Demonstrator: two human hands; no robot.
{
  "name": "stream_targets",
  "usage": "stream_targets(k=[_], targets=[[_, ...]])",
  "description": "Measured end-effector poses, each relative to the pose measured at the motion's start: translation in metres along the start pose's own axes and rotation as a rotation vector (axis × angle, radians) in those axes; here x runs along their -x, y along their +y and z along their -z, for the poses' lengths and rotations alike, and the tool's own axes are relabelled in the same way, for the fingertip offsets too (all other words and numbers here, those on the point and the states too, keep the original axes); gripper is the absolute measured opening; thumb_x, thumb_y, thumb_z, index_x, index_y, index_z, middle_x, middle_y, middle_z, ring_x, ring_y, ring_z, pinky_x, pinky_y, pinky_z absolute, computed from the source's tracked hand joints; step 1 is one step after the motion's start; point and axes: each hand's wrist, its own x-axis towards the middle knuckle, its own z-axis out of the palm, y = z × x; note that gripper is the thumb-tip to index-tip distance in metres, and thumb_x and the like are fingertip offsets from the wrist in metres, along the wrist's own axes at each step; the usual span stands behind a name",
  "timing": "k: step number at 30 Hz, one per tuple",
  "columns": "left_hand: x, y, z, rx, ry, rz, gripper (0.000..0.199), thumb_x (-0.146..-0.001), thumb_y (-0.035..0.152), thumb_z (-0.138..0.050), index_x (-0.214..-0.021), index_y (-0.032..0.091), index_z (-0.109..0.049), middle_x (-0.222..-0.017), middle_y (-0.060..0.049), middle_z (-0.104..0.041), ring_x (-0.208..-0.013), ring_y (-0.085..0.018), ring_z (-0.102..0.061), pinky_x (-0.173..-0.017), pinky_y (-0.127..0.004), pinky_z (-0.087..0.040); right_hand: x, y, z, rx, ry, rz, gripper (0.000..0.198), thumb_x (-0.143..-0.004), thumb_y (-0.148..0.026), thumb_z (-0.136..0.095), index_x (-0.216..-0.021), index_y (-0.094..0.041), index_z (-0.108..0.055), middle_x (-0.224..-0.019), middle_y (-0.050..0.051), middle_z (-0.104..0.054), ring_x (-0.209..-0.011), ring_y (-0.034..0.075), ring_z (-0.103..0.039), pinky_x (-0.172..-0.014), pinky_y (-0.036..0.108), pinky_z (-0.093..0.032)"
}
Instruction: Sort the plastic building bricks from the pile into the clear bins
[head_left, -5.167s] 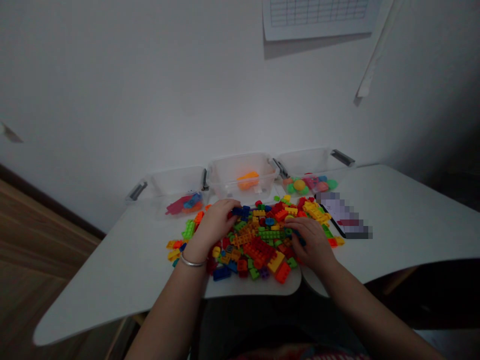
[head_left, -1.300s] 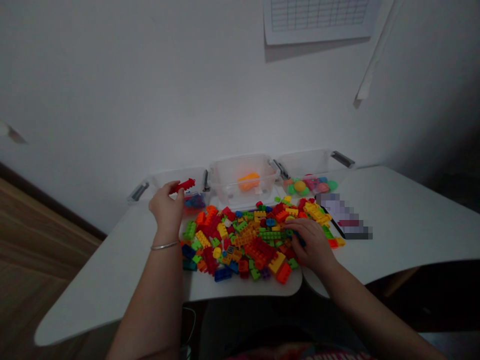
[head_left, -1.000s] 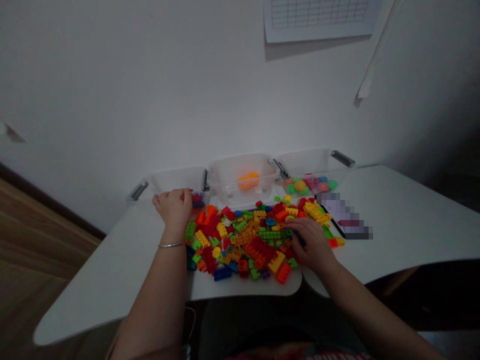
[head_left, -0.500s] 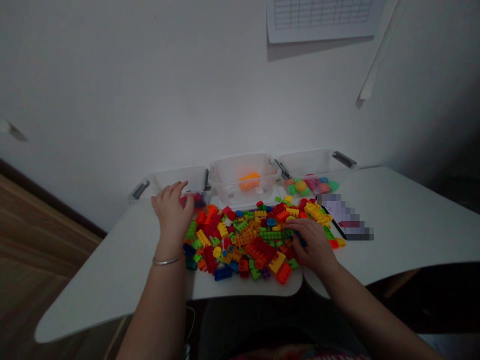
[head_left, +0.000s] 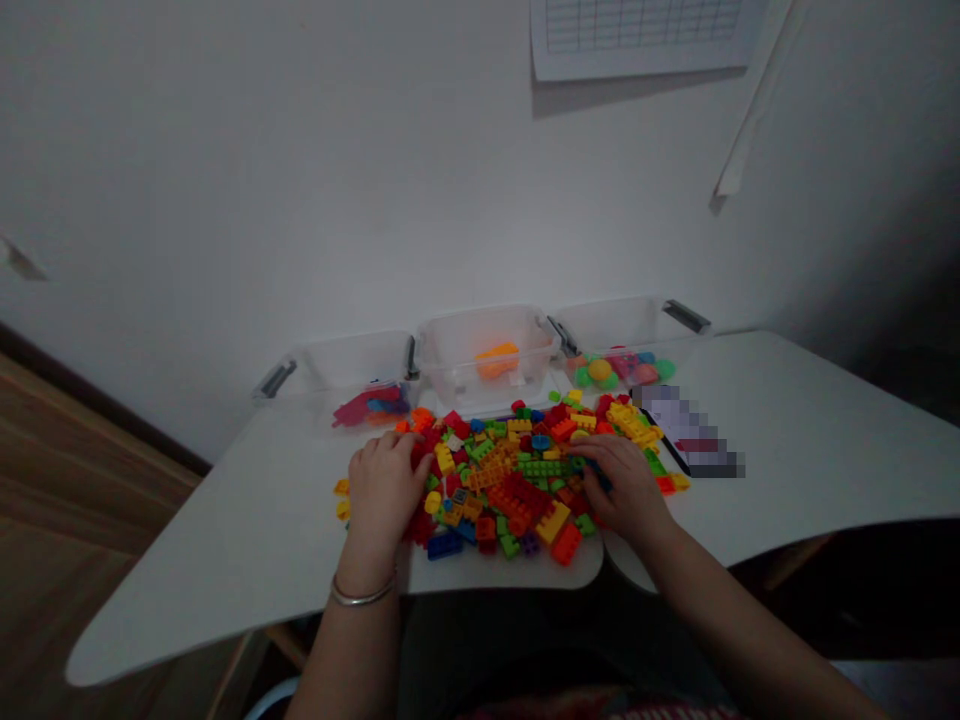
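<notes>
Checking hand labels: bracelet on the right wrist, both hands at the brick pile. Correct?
Not quite: in the head view, the bracelet is on the wrist of the left hand. That hand and the right hand are at the brick pile.

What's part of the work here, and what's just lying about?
Part of the work:
left hand, at left of the brick pile, grip hidden
right hand, at its right
likely left bin, middle bin, right bin, all with coloured contents

Apparently incidental:
device, screen pixelated
grid sheet, on wall
bracelet, left wrist
</notes>
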Motion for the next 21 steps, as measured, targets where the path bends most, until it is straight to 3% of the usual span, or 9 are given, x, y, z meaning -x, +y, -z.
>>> stream_targets(k=[14,21], targets=[[-0.004,0.006,-0.012,-0.013,0.028,0.089,0.033,-0.090,0.038,-0.051,-0.105,0.015,-0.069,-0.107,-0.015,-0.067,-0.100,-0.033,-0.062,-0.081,-0.043,-0.047,0.001,0.000,0.000,0.009,0.001,0.004,0.031,-0.083,-0.009,-0.051,-0.110,-0.021,-0.061,-0.109,0.008,-0.069,-0.103,0.026,-0.062,-0.088,0.046,-0.049],[-0.009,-0.006,-0.025,0.251,0.160,0.118,0.030,-0.087,0.036,-0.051,-0.105,0.017,-0.068,-0.110,-0.013,-0.067,-0.099,-0.031,-0.063,-0.083,-0.043,-0.050,0.001,0.000,0.000,0.004,0.003,0.009,0.031,-0.082,-0.009,-0.052,-0.109,-0.021,-0.061,-0.108,0.008,-0.069,-0.102,0.026,-0.062,-0.088,0.045,-0.049]])
